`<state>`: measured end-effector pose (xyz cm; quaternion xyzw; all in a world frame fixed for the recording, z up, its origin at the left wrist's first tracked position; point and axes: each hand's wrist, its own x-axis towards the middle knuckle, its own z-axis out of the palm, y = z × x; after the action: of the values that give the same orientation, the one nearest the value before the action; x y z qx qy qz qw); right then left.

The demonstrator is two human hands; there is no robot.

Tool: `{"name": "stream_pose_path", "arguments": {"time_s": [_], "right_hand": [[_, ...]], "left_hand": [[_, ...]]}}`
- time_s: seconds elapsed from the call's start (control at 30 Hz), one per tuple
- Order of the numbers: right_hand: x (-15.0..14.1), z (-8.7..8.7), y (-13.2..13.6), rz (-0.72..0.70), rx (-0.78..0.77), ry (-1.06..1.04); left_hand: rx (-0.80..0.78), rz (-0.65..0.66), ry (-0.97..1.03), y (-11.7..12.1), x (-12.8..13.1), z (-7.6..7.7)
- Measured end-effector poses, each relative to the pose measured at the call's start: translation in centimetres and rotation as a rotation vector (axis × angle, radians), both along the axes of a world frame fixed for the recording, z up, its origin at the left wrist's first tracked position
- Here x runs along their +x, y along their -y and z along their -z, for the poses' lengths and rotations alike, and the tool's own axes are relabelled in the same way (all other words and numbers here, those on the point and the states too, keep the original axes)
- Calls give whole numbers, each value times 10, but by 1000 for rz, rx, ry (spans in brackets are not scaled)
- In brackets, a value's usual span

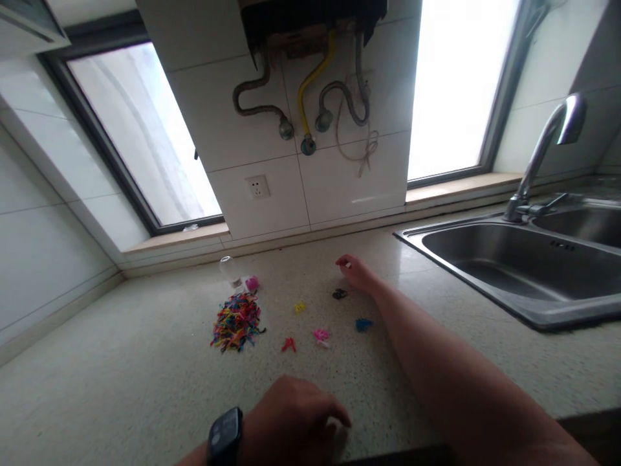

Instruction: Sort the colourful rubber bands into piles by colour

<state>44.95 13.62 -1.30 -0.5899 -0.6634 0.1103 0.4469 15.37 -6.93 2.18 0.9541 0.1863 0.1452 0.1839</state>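
Note:
My right hand (358, 273) reaches far over the counter, its fingers curled together; a tiny pale spot shows at them, too small to name. Just in front of it lies a small black cluster (339, 294). Near the counter's front edge my left hand (295, 414), with a dark watch at the wrist, is bent into a loose curl whose inside is hidden. Between the hands are small groups of thin plastic-looking pieces: yellow (299, 307), red (288, 344), pink (321, 335) and blue (363, 324). A mixed multicoloured pile (237, 321) of similar pieces sits to their left.
Behind the pile, a clear bottle-like container (229, 270) lies beside a round pink object (251, 283). A steel sink (499, 265) with a faucet (543, 152) is set into the counter (160, 323) on the right. Hoses and a socket (257, 186) are on the back wall.

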Motion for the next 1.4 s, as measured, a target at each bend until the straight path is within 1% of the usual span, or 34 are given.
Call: {"name": "stream_pose_path", "arguments": {"time_s": [0.07, 0.13, 0.23, 0.33, 0.4, 0.5, 0.6, 0.67, 0.73, 0.77, 0.87, 1.13, 1.27, 1.4], "right_hand": [[1, -4, 3, -1, 16, -35], [0, -9, 7, 10, 24, -50], [-5, -19, 15, -5, 39, -21], [-22, -33, 28, -78, 100, 51], [-40, -45, 41, -173, 152, 122], [-76, -62, 66, -356, 199, 311], [-114, -71, 90, -549, 217, 464], [-135, -73, 100, -664, 198, 502], [-151, -71, 105, -739, 170, 536], [-157, -70, 106, -755, 153, 560], [-169, -64, 105, -747, 101, 636], [-178, -54, 97, -733, 82, 765], [-179, -52, 96, -735, 96, 758], [-177, -51, 96, -763, 152, 732]], "left_hand": [[64, 52, 26, 1, -1, 7], [94, 88, 26, 0, -1, 9], [126, 142, 3, -3, -1, 4], [140, 163, -9, -3, -2, 0], [141, 171, -7, -2, -3, -2], [161, 182, -14, -3, -4, -2], [183, 181, -34, -4, -5, 1], [193, 170, -48, -5, -6, 4], [200, 155, -52, -5, -6, 6], [202, 147, -48, -5, -6, 7], [200, 136, -31, -4, -5, 8], [207, 132, -24, -3, -5, 8], [201, 130, -32, -3, -6, 9], [203, 140, -33, -4, -5, 11]]}}
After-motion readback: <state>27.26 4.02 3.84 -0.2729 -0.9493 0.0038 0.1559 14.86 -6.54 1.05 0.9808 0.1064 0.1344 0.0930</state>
